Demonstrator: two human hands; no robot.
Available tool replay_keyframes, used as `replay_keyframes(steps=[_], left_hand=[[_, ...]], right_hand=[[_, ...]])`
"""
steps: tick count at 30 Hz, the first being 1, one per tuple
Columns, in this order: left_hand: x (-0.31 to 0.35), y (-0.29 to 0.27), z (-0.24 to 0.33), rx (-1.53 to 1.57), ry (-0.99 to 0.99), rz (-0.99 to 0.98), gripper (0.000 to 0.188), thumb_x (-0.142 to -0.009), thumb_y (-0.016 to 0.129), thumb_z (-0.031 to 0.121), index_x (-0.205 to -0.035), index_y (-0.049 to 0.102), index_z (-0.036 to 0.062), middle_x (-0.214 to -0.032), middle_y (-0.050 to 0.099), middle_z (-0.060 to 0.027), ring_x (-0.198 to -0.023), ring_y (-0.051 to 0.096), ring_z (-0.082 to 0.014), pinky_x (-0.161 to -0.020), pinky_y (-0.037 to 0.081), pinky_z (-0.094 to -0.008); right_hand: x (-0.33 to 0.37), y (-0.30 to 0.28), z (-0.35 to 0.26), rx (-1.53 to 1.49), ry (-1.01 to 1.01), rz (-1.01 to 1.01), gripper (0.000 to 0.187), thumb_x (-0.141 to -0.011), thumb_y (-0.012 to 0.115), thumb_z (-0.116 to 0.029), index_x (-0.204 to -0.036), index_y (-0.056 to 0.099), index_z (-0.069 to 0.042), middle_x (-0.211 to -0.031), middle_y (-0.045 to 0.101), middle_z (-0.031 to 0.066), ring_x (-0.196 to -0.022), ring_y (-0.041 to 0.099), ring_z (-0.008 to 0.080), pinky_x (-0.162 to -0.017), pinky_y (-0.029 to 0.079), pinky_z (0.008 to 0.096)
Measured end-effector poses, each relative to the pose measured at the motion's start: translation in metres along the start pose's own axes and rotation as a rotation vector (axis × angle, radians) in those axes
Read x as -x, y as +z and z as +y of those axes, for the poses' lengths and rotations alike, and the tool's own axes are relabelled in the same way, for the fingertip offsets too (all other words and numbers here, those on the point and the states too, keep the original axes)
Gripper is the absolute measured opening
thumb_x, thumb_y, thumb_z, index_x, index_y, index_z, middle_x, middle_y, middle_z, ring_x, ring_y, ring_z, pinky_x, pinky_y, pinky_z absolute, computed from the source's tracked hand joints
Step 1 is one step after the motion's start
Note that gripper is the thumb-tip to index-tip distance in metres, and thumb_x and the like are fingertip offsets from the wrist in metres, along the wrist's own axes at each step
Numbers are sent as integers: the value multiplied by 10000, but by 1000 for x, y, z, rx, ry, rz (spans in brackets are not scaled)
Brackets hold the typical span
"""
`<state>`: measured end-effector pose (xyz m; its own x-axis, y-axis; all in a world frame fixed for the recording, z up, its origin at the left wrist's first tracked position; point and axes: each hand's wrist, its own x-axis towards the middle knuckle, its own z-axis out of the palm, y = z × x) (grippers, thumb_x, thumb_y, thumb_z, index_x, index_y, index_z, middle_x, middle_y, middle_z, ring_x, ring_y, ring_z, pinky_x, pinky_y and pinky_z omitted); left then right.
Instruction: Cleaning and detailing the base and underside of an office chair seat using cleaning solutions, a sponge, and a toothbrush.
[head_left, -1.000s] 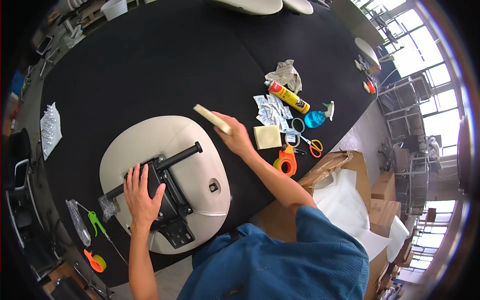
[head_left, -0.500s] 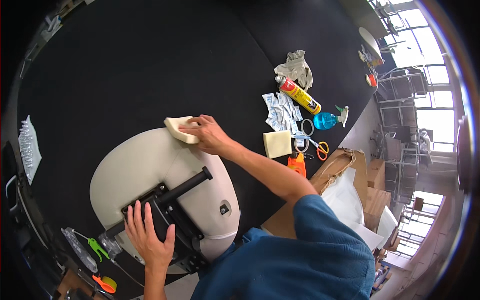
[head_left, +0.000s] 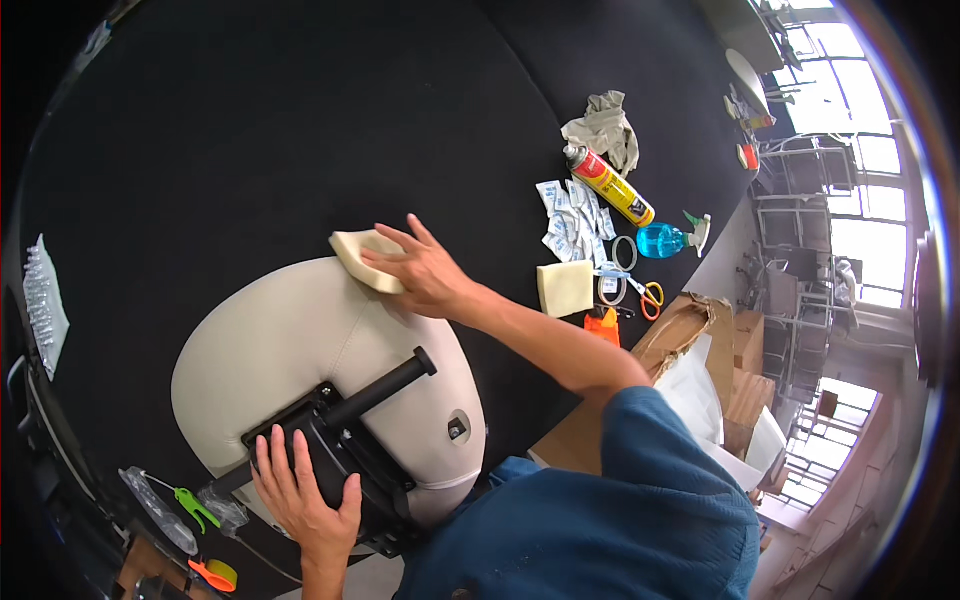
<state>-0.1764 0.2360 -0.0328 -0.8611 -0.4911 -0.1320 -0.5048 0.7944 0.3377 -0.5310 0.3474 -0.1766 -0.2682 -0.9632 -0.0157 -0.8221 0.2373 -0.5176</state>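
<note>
The right hand (head_left: pixel 425 278), grip holding a sponge (head_left: pixel 350 250), has reached the seat (head_left: pixel 260 345), so they seemingly touch; the left hand (head_left: pixel 315 505) lies wide on the bracket (head_left: pixel 343 458).

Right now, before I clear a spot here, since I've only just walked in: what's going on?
Someone in a blue top has a beige padded seat on a black table. The right hand holds a cream foam block against the seat's far edge. The left hand rests, fingers spread, on the black mechanism on the seat. To the right lie a second foam block, a spray bottle and an aerosol can.
</note>
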Motion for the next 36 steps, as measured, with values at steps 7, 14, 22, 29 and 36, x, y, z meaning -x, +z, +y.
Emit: replay_keyframes(steps=[7,14,22,29,36], left_hand=[[4,0,3,-4,11,1,822,-987,660,559,-1606,511,39,-1673,468,-230,-1540,411,-507,-1220,311,-692],[-1,0,7,6,29,21,809,-948,708,414,-1617,491,13,-1669,472,-231,-1561,389,-488,-1268,285,-628],[11,6,7,-12,31,69,779,-1003,642,480,-1614,502,17,-1679,467,-227,-1562,390,-492,-1265,288,-622],[10,8,5,0,29,52,777,-1010,632,481,-1615,498,11,-1677,469,-234,-1561,391,-498,-1269,286,-626],[6,5,4,-7,24,42,787,-1008,636,529,-1597,519,20,-1657,482,-243,-1535,411,-517,-1236,316,-655]], right_hand=[[10,-6,-11,-10,-6,31,546,-1016,715,-297,-1509,641,-74,-1500,675,136,-1586,414,370,-1343,154,680],[16,-4,-3,-55,-111,107,545,-968,677,-188,-1508,665,-119,-1504,680,118,-1625,365,347,-1333,111,725],[3,-70,34,-147,153,464,438,-1001,730,-166,-1438,714,-152,-1453,717,69,-1486,540,366,-1280,301,664],[20,-2,-3,-296,109,340,576,-918,785,-82,-1482,667,-85,-1561,640,92,-1517,502,385,-1280,399,514],[6,37,16,-34,4,233,686,-884,800,-130,-1544,614,-145,-1606,599,82,-1574,436,389,-1355,212,632]])
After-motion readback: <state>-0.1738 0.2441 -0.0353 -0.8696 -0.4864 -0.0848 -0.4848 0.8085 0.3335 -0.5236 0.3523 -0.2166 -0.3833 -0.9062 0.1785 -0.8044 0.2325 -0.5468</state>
